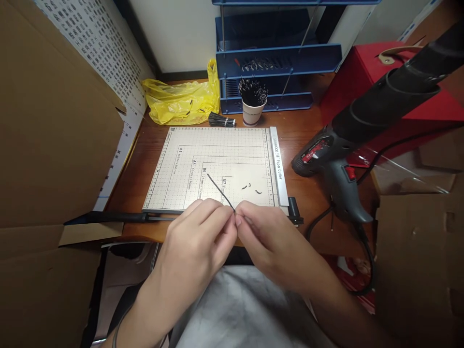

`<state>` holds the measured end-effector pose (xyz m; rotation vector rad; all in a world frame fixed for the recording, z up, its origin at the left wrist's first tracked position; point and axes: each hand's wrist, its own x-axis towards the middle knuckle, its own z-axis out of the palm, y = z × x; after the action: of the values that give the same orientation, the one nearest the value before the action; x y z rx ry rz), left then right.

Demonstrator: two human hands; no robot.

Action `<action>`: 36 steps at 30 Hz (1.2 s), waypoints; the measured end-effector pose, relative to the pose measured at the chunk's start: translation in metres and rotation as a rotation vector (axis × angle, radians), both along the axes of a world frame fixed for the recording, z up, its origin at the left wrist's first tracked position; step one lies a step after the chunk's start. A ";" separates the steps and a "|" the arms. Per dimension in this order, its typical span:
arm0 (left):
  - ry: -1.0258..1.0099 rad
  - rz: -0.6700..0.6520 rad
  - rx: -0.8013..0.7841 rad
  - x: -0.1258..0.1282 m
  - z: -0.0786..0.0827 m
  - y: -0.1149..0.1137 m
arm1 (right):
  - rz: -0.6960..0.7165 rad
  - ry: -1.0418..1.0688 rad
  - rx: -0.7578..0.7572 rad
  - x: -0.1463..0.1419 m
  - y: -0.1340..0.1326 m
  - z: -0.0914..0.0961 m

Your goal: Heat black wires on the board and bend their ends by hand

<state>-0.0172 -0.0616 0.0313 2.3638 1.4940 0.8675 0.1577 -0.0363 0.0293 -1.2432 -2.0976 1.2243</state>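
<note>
— What are you holding?
— A thin black wire (pixel 220 192), pinched where my left hand (pixel 197 239) and right hand (pixel 266 239) meet, fingertips closed for a steady grip; it angles forward over the cutter (pixel 217 150).

1. The left hand (pixel 195 244) is bare, and so is the forearm behind it.
2. A thin bracelet (pixel 116 333) circles the left forearm near the bottom edge of the view. Only a narrow, greyish arc of it shows.
3. The right hand (pixel 270 241) is bare too, and its forearm is uncovered as far as the view reaches.
4. A light grey garment (pixel 239 309) of smooth, faintly creased cloth covers the body between the forearms. Whether it is a shirt or trousers cannot be told.
</note>
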 end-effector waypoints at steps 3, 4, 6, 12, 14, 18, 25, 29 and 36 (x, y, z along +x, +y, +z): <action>-0.032 -0.010 0.004 -0.001 0.001 0.001 | 0.006 0.043 -0.024 0.000 0.001 0.000; -0.039 -0.010 0.016 0.000 0.001 0.002 | 0.007 0.064 -0.037 0.000 0.001 0.000; -0.042 -0.003 0.045 0.001 0.001 0.002 | -0.001 0.116 -0.087 0.001 0.001 -0.001; 0.007 0.040 0.088 0.000 -0.002 0.006 | -0.018 0.289 -0.305 0.006 0.001 -0.004; 0.035 0.123 0.118 -0.003 -0.001 0.008 | -0.025 0.341 -0.400 0.010 0.001 -0.005; -0.053 0.145 0.067 -0.003 0.000 0.007 | -0.099 0.507 -0.559 0.015 0.003 -0.008; -0.355 0.126 -0.180 0.005 -0.005 0.002 | -0.095 0.693 -0.671 0.010 0.007 -0.014; -0.377 0.097 -0.163 0.003 -0.002 0.004 | -0.087 0.731 -0.697 0.006 0.006 -0.015; -0.331 0.060 -0.142 -0.003 0.000 0.003 | -0.098 0.708 -0.726 0.004 0.005 -0.014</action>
<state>-0.0198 -0.0583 0.0310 1.9687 1.4431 1.0673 0.1618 -0.0312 0.0157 -0.9210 -1.0986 2.0885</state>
